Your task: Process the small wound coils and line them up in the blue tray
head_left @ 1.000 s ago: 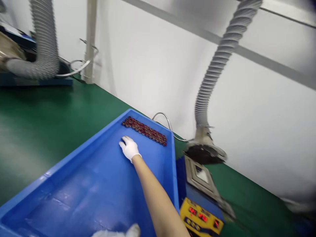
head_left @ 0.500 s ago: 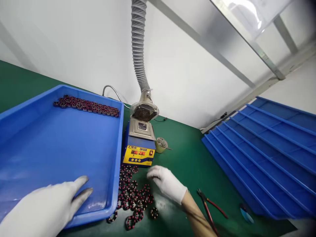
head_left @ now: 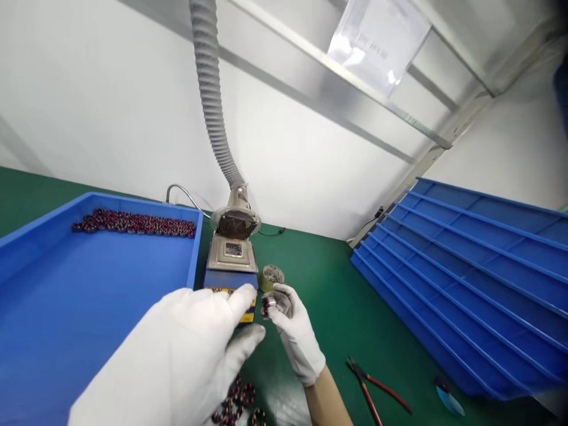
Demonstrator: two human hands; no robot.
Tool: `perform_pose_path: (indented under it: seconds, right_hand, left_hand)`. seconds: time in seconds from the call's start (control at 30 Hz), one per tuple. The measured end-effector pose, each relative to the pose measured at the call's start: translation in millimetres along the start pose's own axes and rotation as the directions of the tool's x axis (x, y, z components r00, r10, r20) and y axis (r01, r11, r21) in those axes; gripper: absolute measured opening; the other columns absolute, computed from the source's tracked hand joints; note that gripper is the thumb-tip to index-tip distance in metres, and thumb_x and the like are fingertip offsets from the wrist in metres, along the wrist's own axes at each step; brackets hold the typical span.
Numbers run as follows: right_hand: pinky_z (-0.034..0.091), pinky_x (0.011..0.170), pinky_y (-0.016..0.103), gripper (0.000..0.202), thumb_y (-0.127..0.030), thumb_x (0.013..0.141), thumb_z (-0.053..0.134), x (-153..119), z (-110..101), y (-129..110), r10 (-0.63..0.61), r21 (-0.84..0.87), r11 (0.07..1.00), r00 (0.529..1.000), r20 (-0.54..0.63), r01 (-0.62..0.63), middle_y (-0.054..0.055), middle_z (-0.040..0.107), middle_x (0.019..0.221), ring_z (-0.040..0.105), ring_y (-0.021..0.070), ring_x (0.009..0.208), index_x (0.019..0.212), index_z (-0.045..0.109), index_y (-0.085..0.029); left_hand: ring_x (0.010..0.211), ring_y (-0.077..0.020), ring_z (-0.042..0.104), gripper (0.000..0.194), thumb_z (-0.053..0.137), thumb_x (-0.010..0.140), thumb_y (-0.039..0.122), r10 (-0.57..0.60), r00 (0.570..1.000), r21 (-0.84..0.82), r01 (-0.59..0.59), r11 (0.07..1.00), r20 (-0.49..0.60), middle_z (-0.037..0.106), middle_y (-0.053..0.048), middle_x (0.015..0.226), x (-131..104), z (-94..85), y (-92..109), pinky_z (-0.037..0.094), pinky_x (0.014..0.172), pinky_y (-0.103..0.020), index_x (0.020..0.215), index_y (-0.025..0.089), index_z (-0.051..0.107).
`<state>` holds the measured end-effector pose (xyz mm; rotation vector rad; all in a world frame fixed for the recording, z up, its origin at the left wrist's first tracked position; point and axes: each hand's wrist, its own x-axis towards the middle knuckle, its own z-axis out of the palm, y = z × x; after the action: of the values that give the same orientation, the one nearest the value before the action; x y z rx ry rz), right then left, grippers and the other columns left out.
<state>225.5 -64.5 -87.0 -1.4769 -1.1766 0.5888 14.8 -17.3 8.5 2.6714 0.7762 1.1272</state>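
Pinching a small dark ring point(head_left: 267, 303) between thumb and fingers with the right grip point(head_left: 295, 334), head view, near a little cup point(head_left: 271, 274). Holding the left grip point(head_left: 184, 343) spread, with nothing visible between thumb and fingers, and partly blocking the machine point(head_left: 231, 278). Can see a packed band of rings point(head_left: 137, 223) along the far end of the blue tray point(head_left: 102, 284), so would call that part done. Looks like just a strip, so early-ish at a guess. Also spotting loose rings point(head_left: 231, 407) on the desk point(head_left: 319, 284), partly hidden behind the left grip; would count those as remaining. Can't tell how many.
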Motion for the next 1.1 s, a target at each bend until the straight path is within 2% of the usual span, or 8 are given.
perform_pose_path:
  seconds: [0.1,0.2,0.4,0.57,0.67,0.8,0.97,1.1]
  right_hand:
    - [0.050,0.081,0.028,0.031,-0.028,0.076,0.065,9,12,-51,0.000,0.599,0.800,1.000,-0.020,0.011,0.005,0.062,0.105,0.061,0.0163,0.093,0.106,0.056,-0.024]
    - [0.052,0.072,0.027,0.025,-0.032,0.073,0.070,12,31,-80,-0.049,0.774,0.633,0.996,0.080,-0.031,0.003,0.065,0.091,0.063,0.0142,0.076,0.095,0.063,-0.025]
    - [0.049,0.077,0.032,0.024,-0.043,0.073,0.067,17,60,-88,-0.124,0.736,0.675,0.991,0.051,0.047,0.004,0.065,0.087,0.061,0.0171,0.078,0.089,0.064,-0.025]
    - [0.046,0.074,0.029,0.031,-0.044,0.058,0.078,15,44,-93,-0.190,0.627,0.767,0.981,0.023,0.134,0.003,0.064,0.085,0.058,0.0182,0.080,0.080,0.069,-0.024]
    - [0.046,0.069,0.029,0.023,-0.042,0.060,0.078,15,34,-92,-0.251,0.561,0.806,0.967,0.036,0.188,0.003,0.061,0.080,0.057,0.0176,0.075,0.074,0.071,-0.025]
    - [0.044,0.066,0.024,0.010,-0.031,0.072,0.070,19,37,-87,-0.271,0.591,0.770,0.962,-0.039,0.241,0.001,0.057,0.075,0.054,0.0137,0.073,0.065,0.068,-0.024]
    - [0.047,0.081,0.028,0.010,-0.031,0.079,0.063,24,39,-83,-0.088,0.822,0.547,0.987,-0.134,0.160,0.000,0.060,0.084,0.057,0.0136,0.082,0.072,0.065,-0.024]
    - [0.048,0.082,0.028,0.012,-0.030,0.072,0.071,23,39,-81,-0.114,0.681,0.712,0.985,-0.129,0.172,0.001,0.065,0.087,0.061,0.0160,0.085,0.080,0.066,-0.024]
  left_hand:
    - [0.067,-0.0192,0.064,0.034,0.048,0.084,0.033,0.085,0.995,0.050,-0.082,0.995,-0.045,0.069,-0.002,0.090,5,1.8,-1,0.049,0.060,-0.029,0.117,0.030,0.053]
    - [0.092,-0.0216,0.064,0.047,0.048,0.084,0.032,0.147,0.976,0.120,-0.128,0.984,-0.161,0.063,-0.007,0.115,5,12.7,-9,0.053,0.071,-0.030,0.130,0.024,0.042]
    - [0.096,-0.0191,0.062,0.035,0.054,0.083,0.032,0.157,0.913,0.107,-0.126,0.986,-0.376,0.065,-0.005,0.109,6,30.6,-27,0.053,0.077,-0.030,0.117,0.024,0.049]
    - [0.100,-0.0139,0.060,0.029,0.050,0.086,0.039,0.120,0.948,-0.192,-0.182,0.964,-0.295,0.064,0.000,0.110,11,31.5,-33,0.051,0.083,-0.024,0.114,0.029,0.047]
    - [0.103,-0.0149,0.059,0.030,0.048,0.088,0.039,0.142,0.958,-0.301,-0.216,0.929,-0.251,0.062,-0.002,0.114,11,37.1,-35,0.051,0.086,-0.025,0.116,0.029,0.047]
    - [0.108,-0.0184,0.055,0.030,0.051,0.087,0.032,0.213,0.928,-0.156,-0.270,0.950,-0.306,0.061,-0.004,0.116,12,40.7,-32,0.048,0.088,-0.031,0.117,0.028,0.047]
    - [0.104,-0.0204,0.056,0.029,0.055,0.083,0.024,0.201,0.927,0.011,-0.208,0.978,-0.315,0.064,-0.004,0.109,13,39.2,-33,0.047,0.086,-0.035,0.112,0.025,0.050]
    - [0.105,-0.0211,0.054,0.031,0.058,0.082,0.022,0.200,0.913,0.046,-0.197,0.979,-0.355,0.064,-0.005,0.109,11,41.5,-36,0.045,0.086,-0.036,0.112,0.022,0.052]
